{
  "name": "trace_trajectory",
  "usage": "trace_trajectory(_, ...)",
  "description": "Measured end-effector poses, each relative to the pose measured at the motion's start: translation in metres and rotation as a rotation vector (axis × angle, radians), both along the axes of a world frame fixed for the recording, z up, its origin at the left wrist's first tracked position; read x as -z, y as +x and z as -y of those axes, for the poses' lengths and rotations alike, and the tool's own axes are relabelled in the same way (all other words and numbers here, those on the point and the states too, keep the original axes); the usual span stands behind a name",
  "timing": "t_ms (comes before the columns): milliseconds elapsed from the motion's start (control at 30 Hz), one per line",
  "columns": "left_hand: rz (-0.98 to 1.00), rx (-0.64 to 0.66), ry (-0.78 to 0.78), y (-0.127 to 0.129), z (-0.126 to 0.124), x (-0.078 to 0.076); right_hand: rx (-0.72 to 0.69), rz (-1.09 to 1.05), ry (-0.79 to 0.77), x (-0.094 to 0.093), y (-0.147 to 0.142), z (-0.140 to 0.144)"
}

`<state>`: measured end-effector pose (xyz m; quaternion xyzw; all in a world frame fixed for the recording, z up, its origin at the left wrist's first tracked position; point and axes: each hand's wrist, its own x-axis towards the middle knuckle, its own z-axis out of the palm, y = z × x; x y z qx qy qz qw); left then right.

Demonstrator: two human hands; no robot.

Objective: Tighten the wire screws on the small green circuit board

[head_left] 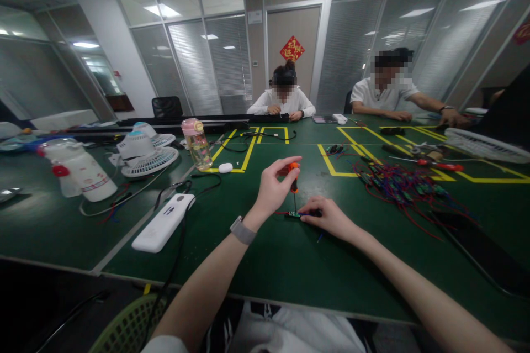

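A watch [237,224] with a grey band and a silvery edge circles the left wrist, next to the bare left hand [275,190]. The right hand [331,219] is bare too, with slim fingers, and both forearms are uncovered. A pale short sleeve [164,344] shows at the left arm. Below the near edge of the table [265,273], a light grey top [298,332] falls in soft creases, flanked by black cloth [221,326] with white marks.
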<state>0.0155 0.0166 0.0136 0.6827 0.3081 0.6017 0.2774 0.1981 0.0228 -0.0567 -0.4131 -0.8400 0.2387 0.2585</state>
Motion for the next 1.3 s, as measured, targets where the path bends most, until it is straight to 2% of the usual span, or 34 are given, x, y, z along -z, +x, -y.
trace_trajectory(67,-0.073,-0.182,0.109,0.0001,0.0022,-0.0002,0.0,0.006,0.007,-0.0001,-0.0001,-0.0002)
trace_trajectory(133,-0.122,-0.27,0.162,-0.0002,0.004,-0.0005,-0.004,0.013,0.012,0.0001,0.0,-0.0004)
trace_trajectory(200,-0.144,-0.226,0.15,-0.0004,0.0045,-0.0007,-0.008,0.016,0.014,0.0005,0.0003,-0.0006)
trace_trajectory(267,-0.116,-0.099,0.076,-0.0005,0.0034,-0.0004,-0.007,0.014,0.014,0.001,0.0006,-0.0006)
trace_trajectory(367,0.022,0.123,-0.088,-0.0004,-0.0003,0.0006,-0.003,0.015,0.01,0.001,0.0007,-0.0001)
trace_trajectory(467,0.129,0.214,-0.167,-0.0005,-0.0035,0.0013,0.001,0.017,0.005,0.0004,0.0004,0.0004)
trace_trajectory(700,0.098,0.119,-0.141,-0.0016,-0.0036,-0.0004,-0.009,0.013,0.005,-0.0006,0.0008,0.0004)
trace_trajectory(1000,0.097,0.27,-0.162,0.0001,0.0005,-0.0025,-0.012,0.008,0.003,0.0001,0.001,-0.0002)
trace_trajectory(1067,0.087,0.241,-0.143,0.0009,-0.0006,-0.0008,-0.013,0.009,0.004,0.0002,0.001,-0.0004)
trace_trajectory(1300,-0.099,0.017,0.038,-0.0012,-0.0003,0.0012,-0.011,0.017,0.009,0.0011,0.0009,-0.0008)
